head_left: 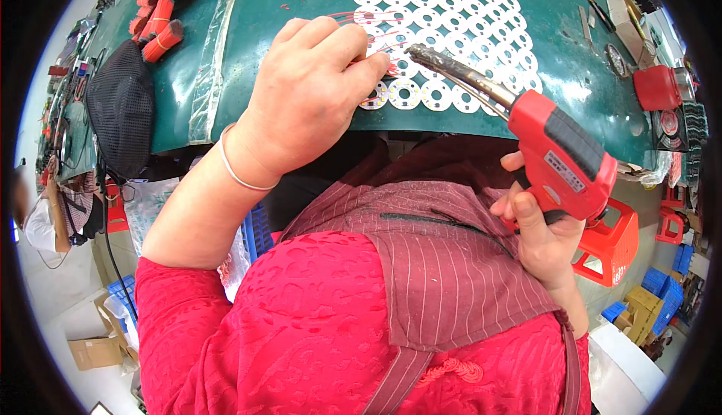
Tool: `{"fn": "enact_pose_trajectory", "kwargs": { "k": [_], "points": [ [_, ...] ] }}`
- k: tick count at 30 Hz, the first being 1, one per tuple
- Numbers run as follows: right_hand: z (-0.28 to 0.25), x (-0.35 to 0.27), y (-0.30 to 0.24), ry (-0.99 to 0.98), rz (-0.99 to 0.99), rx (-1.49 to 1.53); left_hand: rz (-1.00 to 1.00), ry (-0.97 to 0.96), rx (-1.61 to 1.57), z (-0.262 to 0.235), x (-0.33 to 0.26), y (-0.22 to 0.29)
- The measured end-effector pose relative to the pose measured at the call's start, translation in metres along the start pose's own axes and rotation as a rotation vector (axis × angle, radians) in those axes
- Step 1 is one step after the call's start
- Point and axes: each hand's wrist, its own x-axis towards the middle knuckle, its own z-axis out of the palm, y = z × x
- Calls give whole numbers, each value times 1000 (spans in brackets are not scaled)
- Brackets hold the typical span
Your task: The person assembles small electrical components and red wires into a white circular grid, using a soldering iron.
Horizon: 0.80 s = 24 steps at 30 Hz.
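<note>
My left hand (312, 91) rests at the near edge of a green table (301, 9), fingers pinched on thin red wires (361, 27) beside a white panel of round circuit boards (451, 31). A thin bracelet sits on that wrist. My right hand (538, 227) grips a red pistol-shaped soldering gun (560, 152). Its dark metal tip (421, 55) points left and reaches the panel's near edge, close to my left fingertips. I wear a red top and a striped apron.
Bundles of red wire pieces (162, 16) lie at the table's far left, next to a black mesh bag (120, 106). A red box (656, 88) sits at the right. Red plastic stools (613, 246), blue crates (665, 287) and cardboard boxes (94, 351) stand on the floor.
</note>
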Motion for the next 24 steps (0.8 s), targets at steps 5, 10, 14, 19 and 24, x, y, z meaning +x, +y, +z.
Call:
{"fn": "enact_pose_trajectory", "kwargs": {
  "k": [5,10,14,19,24],
  "points": [
    [-2,-2,5,8,20,-19,-3,-9,2,0,0,0],
    [0,0,5,-22,-19,-25,-3,-4,-1,0,-1,0],
    [-1,2,7,-48,-65,-88,-4,-4,5,0,-1,0],
    [0,-1,4,-28,19,-88,1,-1,7,1,-1,0],
    [-5,-1,9,-63,-3,-166,-1,0,-2,1,-1,0]
  ]
}}
